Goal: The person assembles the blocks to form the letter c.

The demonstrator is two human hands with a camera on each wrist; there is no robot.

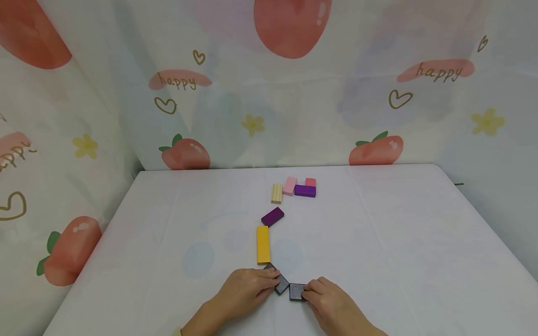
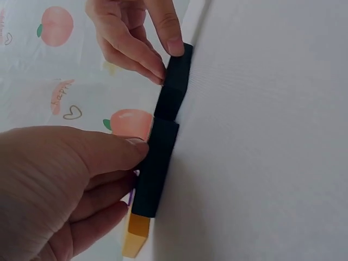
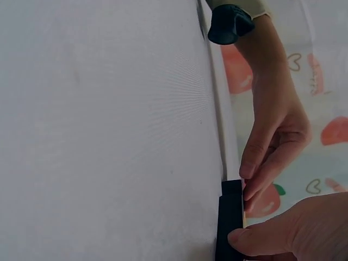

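Note:
My left hand (image 1: 248,288) holds a dark grey block (image 1: 283,284) slanted on the table, its fingertips across the block's top. In the left wrist view, its thumb lies against one side of this block (image 2: 156,168). Lower right of it, a second dark grey block (image 1: 296,292) is pinched at its right end by my right hand (image 1: 334,303). The left wrist view shows that hand's thumb and fingers at either side of this block (image 2: 176,76). The two blocks meet near a corner. A long yellow block (image 1: 263,245) ends right at the slanted block's far corner.
Beyond the yellow block, a dark purple block (image 1: 272,216) lies at an angle. Farther back are a ribbed cream block (image 1: 276,193), a pink block (image 1: 289,185), a purple block (image 1: 305,191) and a red block (image 1: 310,182). Printed cloth (image 1: 286,102) hangs behind the white table (image 1: 378,233).

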